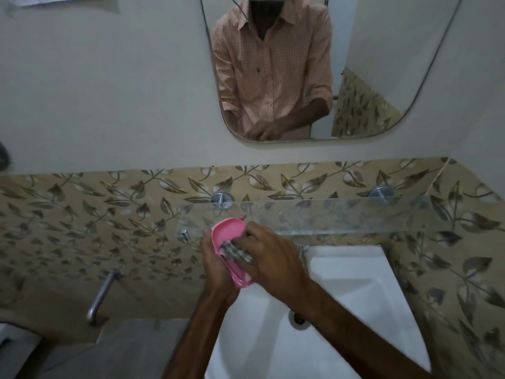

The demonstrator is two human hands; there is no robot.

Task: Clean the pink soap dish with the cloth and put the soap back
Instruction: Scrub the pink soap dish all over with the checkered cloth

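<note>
Over the basin: both hands are met above the far left corner of the white sink point(355, 283), just below the glass shelf.
Soap dish: the pink soap dish point(226, 236) is held tilted, its hollow turned up and to the right, its far end close to the shelf's left end, its near end hanging over the sink rim.
Left hand: the left hand point(216, 272) is wrapped under and behind the dish from the left; its fingers are curled shut around the dish's back and edge.
Right hand: the right hand point(270, 258) is laid over the dish from the right, fingers bent together and pressed down on the cloth.
Cloth: a grey checked cloth point(236, 253) is seen pinned against the dish's inner face under those fingertips; it is blurred, so its folds cannot be made out.
Soap: not to be picked out anywhere in view.
Glass shelf: the clear glass shelf point(341, 214) is carried on two round metal brackets against the leaf-patterned tiles point(82, 214).
Tap: a metal tap point(101, 296) is seen jutting from the tiles well to the left of the hands.
Drain: the dark drain hole point(299, 320) is partly covered by the right forearm.
Mirror: the mirror point(369, 64) on the far wall is filled with a reflected checked shirt and the two hands.
</note>
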